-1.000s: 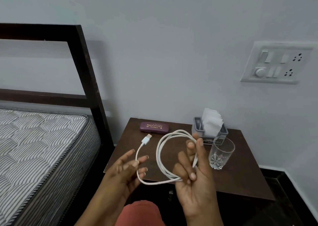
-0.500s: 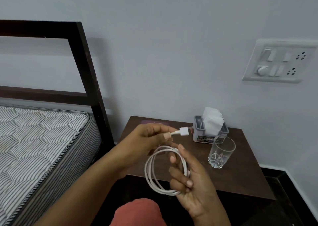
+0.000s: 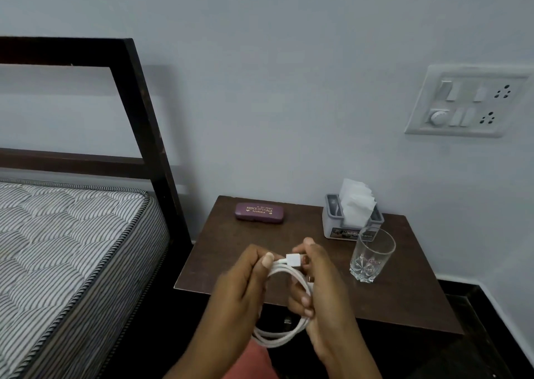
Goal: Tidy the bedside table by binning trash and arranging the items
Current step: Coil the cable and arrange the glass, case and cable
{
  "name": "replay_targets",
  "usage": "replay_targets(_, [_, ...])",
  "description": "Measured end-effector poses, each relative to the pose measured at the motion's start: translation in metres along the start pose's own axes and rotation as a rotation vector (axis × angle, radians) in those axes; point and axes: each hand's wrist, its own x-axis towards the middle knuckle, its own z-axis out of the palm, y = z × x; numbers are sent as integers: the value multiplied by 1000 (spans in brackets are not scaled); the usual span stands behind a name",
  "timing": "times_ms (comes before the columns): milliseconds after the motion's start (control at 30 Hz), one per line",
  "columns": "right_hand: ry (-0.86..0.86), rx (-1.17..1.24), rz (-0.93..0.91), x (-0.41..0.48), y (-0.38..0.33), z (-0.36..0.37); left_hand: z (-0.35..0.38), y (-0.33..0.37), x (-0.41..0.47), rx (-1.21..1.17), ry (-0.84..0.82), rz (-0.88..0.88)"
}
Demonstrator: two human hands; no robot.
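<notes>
While both hands grip the coiled white cable [image 3: 289,273] just left of the glass [image 3: 372,256], above the tabletop [image 3: 231,251] front edge, the left hand [image 3: 242,289] pinches it beside the plug [image 3: 293,260] and the right hand [image 3: 325,300] curls round the loops.

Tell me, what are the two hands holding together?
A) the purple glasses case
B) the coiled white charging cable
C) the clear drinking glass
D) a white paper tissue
B: the left hand and the right hand both grip the coiled white charging cable, while the clear drinking glass and the purple glasses case sit untouched on the dark wooden bedside table.
</notes>
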Motion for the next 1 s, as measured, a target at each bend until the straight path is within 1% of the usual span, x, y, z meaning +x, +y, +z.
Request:
replay_targets(67, [56,-20,12,3,2,-1,9,-2,-10,-139,22,-45])
replay_targets(133, [63,2,43,6,2,-6,14,-10,-12,-233,81,-113])
replay_targets(200, [43,36,106,6,1,-10,19,-18,-11,-354,178,-221])
replay_targets(267, [-4,93,148,5,1,-13,24,-26,-8,-451,293,-278])
replay_targets(333, [-45,82,129,5,6,-16,27,-33,-7,-462,380,-267])
replay_targets(433, [-2,-101,86,4,18,-23,31,-45,-8,-393,455,-221])
replay_targets(500, [39,-120,99,5,23,-26,35,-51,-9,-357,461,-206])
replay_targets(567, [76,22,147,7,24,-26,39,-57,-11,-343,431,-219])
replay_targets(633, [118,168,147,9,26,-26,40,-62,-13,-302,391,-231])
replay_targets(667, [142,178,129,9,28,-26,41,-64,-15,-275,384,-236])
replay_targets(733, [206,102,64,9,31,-26,41,-67,-16,-263,393,-243])
replay_targets(800, [288,27,-19,8,32,-26,42,-68,-16,-331,422,-268])
replay_targets(900, [373,68,-79,6,36,-25,43,-68,-15,-482,468,-333])
replay_targets(1000, [398,79,-92,3,45,-26,45,-69,-15,-488,454,-356])
